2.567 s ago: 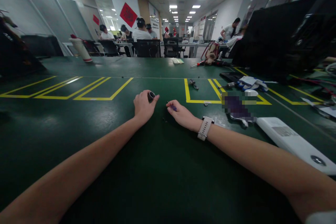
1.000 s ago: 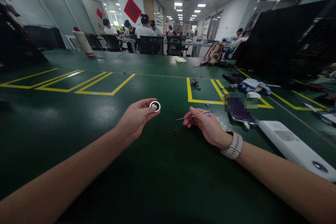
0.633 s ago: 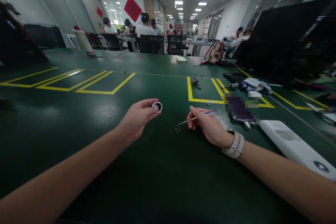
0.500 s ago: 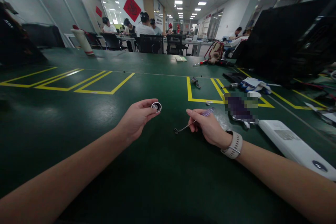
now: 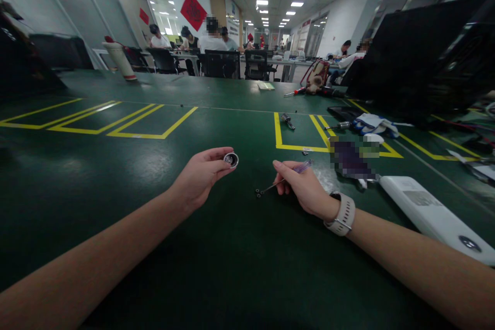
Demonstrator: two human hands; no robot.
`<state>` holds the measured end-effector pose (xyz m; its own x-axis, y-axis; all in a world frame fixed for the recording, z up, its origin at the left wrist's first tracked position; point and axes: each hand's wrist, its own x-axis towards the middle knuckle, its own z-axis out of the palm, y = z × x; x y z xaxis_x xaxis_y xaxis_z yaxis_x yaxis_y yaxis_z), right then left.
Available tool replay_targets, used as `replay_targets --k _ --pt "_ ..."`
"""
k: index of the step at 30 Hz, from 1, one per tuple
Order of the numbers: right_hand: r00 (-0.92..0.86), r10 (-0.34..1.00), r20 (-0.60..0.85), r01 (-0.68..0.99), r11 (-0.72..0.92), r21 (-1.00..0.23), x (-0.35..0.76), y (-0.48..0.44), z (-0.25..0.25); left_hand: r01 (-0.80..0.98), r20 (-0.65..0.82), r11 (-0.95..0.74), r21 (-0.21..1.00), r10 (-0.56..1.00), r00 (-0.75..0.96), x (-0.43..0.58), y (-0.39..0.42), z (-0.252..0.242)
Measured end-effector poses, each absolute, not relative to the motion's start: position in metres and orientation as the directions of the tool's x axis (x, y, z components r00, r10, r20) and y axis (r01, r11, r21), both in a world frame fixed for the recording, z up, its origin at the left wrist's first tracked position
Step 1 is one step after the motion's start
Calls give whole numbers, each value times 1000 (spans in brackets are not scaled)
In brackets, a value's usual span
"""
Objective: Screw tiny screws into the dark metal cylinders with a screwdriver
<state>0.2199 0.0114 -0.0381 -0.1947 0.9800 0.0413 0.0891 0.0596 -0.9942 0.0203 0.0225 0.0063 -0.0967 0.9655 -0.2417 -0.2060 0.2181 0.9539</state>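
Between the thumb and fingers of my left hand [image 5: 203,175] is a small round metal part [image 5: 231,160], its hollow dark inside facing me. My right hand [image 5: 303,185] is closed around a thin screwdriver [image 5: 302,166] with a clear purple handle. Its shaft points down and left. Right at the tip, a few tiny dark rings [image 5: 258,195] lie on the green tabletop [image 5: 232,268]; I cannot tell whether the tip touches them. A gap separates my two hands.
A metal fitting [image 5: 287,121] lies inside a yellow taped box. Further right are a small dark piece [image 5: 305,152], a blue-white glove [image 5: 374,125], a pixelated dark object [image 5: 351,160] and a long white device [image 5: 436,216]. A bottle [image 5: 120,61] stands at far left. People sit beyond.
The screwdriver in my right hand has shifted slightly left, its tip closer to the rings. My left hand holds the metal part almost still. The view has moved a little.
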Motion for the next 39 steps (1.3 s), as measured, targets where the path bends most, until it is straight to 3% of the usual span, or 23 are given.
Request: replay_targets --k 5,7,10,14,18,27,35,39 --pt "-241 969 52 443 157 -883 214 6 -19 -194 -246 225 955 965 -91 20 23 5" --pt "-253 965 64 506 188 -842 211 4 -14 -186 -240 221 957 967 -85 20 23 4" --pt "-216 972 93 443 183 -878 211 4 -18 -176 -234 219 960 970 -68 19 23 2" --pt "-180 978 101 126 125 -984 214 6 -35 -156 -238 227 961 969 -60 18 21 1" --pt "-174 966 193 -65 184 -981 217 7 -41 -119 -255 249 961 967 -31 20 19 -1" --pt "-458 825 331 141 435 -889 214 -12 -24 -94 -207 208 974 978 18 25 11 -7" --pt "-500 644 579 310 757 -575 205 -20 -29 -56 -125 127 990 991 40 25 8 -12" --pt "-548 598 585 348 799 -491 202 -24 -29 -33 -79 81 996 996 44 24 8 -15"
